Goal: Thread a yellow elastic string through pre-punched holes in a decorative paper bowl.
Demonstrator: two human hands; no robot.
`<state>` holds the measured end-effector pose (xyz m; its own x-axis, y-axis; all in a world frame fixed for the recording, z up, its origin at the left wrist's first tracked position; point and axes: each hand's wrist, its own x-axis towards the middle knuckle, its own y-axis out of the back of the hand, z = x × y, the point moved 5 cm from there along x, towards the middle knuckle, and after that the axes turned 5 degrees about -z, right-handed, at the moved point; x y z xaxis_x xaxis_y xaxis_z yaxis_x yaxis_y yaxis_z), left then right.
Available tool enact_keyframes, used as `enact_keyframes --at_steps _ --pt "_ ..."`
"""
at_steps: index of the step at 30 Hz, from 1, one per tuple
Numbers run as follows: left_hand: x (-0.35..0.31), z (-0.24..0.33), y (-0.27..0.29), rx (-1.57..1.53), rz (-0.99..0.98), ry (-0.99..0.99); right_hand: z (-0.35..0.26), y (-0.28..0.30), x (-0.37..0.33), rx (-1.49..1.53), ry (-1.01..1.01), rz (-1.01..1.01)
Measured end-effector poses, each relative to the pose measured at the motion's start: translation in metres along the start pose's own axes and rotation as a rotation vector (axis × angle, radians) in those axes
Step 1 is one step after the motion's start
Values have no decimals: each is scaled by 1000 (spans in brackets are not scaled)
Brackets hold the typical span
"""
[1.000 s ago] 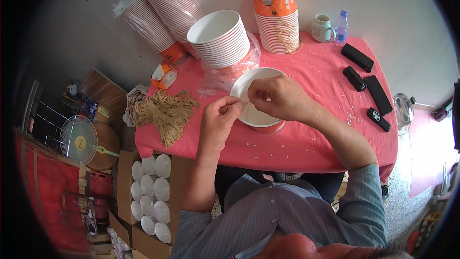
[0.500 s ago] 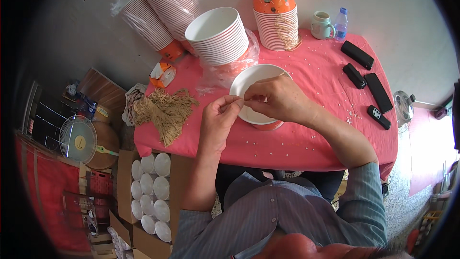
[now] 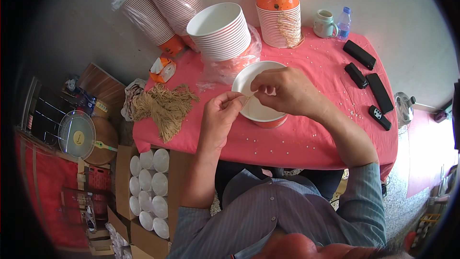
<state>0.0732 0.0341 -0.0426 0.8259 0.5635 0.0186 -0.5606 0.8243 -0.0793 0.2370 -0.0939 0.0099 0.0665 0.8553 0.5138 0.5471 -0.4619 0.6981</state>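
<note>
A white paper bucket point(image 3: 243, 77) with an orange lower outside stands in front of me on the pink cloth. My left hand point(image 3: 221, 117) is closed in a pinch at its left rim, thumb against forefinger. From those fingertips a thin tan string point(image 3: 247, 100) runs toward my right hand point(image 3: 291, 92), which hovers over the bucket's mouth with its fingers curled together. What exactly lies in the right fingertips is hidden by the hand. A bundle of tan strings point(image 3: 165, 108) lies on the cloth to the left of my left hand.
Nested paper buckets point(image 3: 220, 36) stand behind, beside a decorated stack point(image 3: 278, 24). A mug point(image 3: 325, 24), a bottle point(image 3: 344, 23) and several black devices point(image 3: 378, 93) are at the right. Small white beads dot the pink cloth point(image 3: 230, 148). A cardboard box point(image 3: 125, 182) holds white cups at lower left.
My right hand has lifted slightly and shifted right, away from my left fingertips, so a short gap with string shows between them. The whole view has shifted a little.
</note>
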Motion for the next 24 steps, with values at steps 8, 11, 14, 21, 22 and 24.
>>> enact_keyframes --at_steps 8,11,14,21,22,24 --pt "1 -3 1 5 -10 5 -4 -9 0 -22 98 0" --pt "2 -3 1 11 -48 6 -2 -7 0 -16 141 44" --pt "2 -2 2 25 -81 25 5 -11 0 -51 75 -31" --pt "3 3 6 92 -89 4 16 -19 -1 -73 27 -127" --pt "3 5 6 143 -101 2 16 -19 -1 -85 32 -133" --pt "2 9 3 206 -91 -46 16 -19 -1 -97 36 -139"
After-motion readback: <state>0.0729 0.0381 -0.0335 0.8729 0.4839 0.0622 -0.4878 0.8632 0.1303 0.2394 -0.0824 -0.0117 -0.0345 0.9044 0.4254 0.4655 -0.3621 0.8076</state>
